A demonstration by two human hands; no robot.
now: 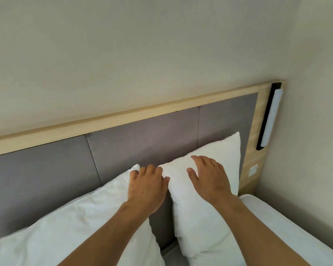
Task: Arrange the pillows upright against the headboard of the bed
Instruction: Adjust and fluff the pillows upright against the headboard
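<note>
1. Both bare forearms are reaching up from the bottom edge toward the headboard (135, 137), grey padded panels w/ a pale wood frame.
2. L hand (145, 186) is sitting on the top corner of the left pillow (81, 225); fingers (150, 168) are curling over that corner, gripping it, thumb pressing at the gap btwn the two pillows.
3. R hand (210, 178) is lying flat on the front face of the right pillow (204, 223); fingers are spread wide, palm pressing the fabric, nothing clasped.
4. Left pillow is leaning back against the headboard, tilted, lower part spreading toward the camera.
5. Right pillow is standing nearly upright against the headboard, top corner pointing up near the wood side strip.
6. Pillows are sitting just beside each other w/ a narrow dark gap btwn them.
7. White bed sheet (288, 227) is showing at lower right; a black-and-white wall lamp (270, 117) is hanging on the frame's right end, a small switch (253, 170) below it.
</note>
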